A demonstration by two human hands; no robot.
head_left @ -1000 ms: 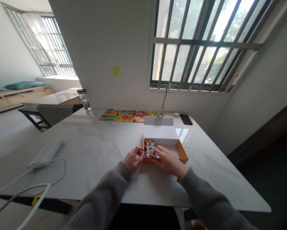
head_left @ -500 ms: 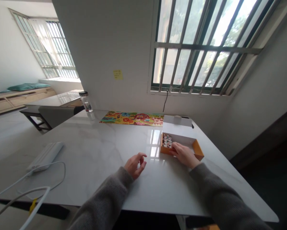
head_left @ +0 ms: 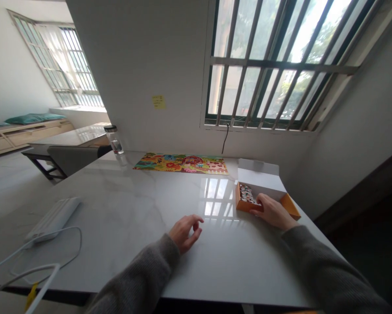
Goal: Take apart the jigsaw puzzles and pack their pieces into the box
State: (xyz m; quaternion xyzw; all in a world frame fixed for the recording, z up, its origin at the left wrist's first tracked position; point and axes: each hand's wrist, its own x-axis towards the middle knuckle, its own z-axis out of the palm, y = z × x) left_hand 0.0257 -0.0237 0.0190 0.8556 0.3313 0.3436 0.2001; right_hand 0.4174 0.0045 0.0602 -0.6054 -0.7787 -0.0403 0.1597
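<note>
An orange box (head_left: 245, 206) with its white lid (head_left: 259, 173) folded back stands on the right of the white table. Several dark patterned pieces (head_left: 246, 192) sit upright in its left end. My right hand (head_left: 274, 211) grips the box's front wall, the thumb outside and the fingers over the edge. My left hand (head_left: 186, 233) is over the table's middle, fingers curled and apart from the thumb, with nothing in it. A colourful picture strip (head_left: 183, 164) with animals and a red barn lies near the wall.
A clear bottle (head_left: 115, 140) with a black cap stands at the back left of the table (head_left: 117, 244). At the left lie a white power strip (head_left: 53, 220) and white cables (head_left: 80, 244). A wall with a barred window rises behind the table.
My right hand and the orange box with its lid have moved to the right, away from the strip's end. My left hand has hardly moved.
</note>
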